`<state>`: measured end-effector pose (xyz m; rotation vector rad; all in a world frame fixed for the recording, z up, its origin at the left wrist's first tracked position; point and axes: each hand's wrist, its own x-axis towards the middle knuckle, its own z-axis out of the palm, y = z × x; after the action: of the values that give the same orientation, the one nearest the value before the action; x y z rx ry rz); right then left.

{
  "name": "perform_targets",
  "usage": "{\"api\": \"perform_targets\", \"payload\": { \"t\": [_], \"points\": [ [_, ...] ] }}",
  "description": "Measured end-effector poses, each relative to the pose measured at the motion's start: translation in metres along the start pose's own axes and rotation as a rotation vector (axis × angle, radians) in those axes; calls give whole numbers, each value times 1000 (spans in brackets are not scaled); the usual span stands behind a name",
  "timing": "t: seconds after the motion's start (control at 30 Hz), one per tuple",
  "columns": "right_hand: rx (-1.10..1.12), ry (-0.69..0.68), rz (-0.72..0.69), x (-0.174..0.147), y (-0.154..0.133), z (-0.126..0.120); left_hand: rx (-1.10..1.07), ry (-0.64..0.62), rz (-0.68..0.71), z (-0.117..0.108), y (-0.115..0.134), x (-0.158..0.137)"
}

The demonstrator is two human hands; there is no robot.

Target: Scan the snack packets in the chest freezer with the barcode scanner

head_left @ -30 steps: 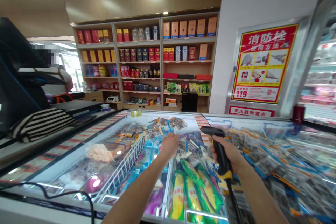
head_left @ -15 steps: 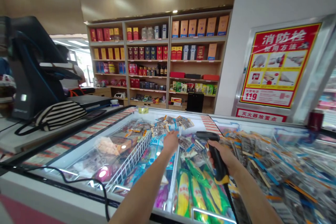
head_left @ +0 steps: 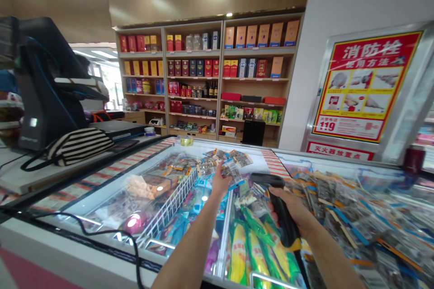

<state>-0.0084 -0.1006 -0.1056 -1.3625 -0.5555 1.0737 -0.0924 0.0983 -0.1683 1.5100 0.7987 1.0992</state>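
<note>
My left hand [head_left: 221,184] is out over the glass-topped freezer [head_left: 101,176], gripping a small clear packet with a blue edge [head_left: 233,172] between thumb and fingers. More flat packets with orange and blue edges [head_left: 206,166] lie spread on the glass just beyond it. In my right hand [head_left: 293,210] is a black-and-yellow barcode scanner [head_left: 284,216], fingers wrapped round its handle. The scanner's head [head_left: 267,179] points left, toward the packet. Its cable runs down to the front edge.
A big heap of similar packets [head_left: 366,216] covers the right side. Under the glass are a white wire basket [head_left: 172,203] and corn in green-yellow wrappers [head_left: 257,253]. To the left stand a checkout terminal [head_left: 47,86] and striped pouch [head_left: 79,146]. A black cable [head_left: 101,234] crosses the front edge.
The packet in my left hand has turned so that its face shows, right of my fingers. My right hand keeps the scanner in nearly the same place. The view has shifted slightly.
</note>
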Motion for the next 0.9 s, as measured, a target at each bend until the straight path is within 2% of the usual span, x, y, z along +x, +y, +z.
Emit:
{"api": "perform_targets", "payload": {
  "t": [0.1, 0.27, 0.47, 0.63, 0.77, 0.9],
  "points": [
    [-55, 7, -16, -7, 1, 7, -191, -32, 23, -8, -3, 11],
    [-101, -60, -28, -15, 2, 7, -284, -73, 85, -14, -9, 23],
    [-35, -54, -8, -19, 8, 4, -311, -110, 74, -23, -5, 24],
    [-23, -14, -4, -17, 7, 4, -194, -95, 61, -24, 0, 22],
    [10, 96, -70, -16, -4, -14, -126, -107, 12, -15, 5, 16],
    [27, 197, -69, -22, -18, -46, -143, -181, -43, 11, 8, 1]
  ]
}}
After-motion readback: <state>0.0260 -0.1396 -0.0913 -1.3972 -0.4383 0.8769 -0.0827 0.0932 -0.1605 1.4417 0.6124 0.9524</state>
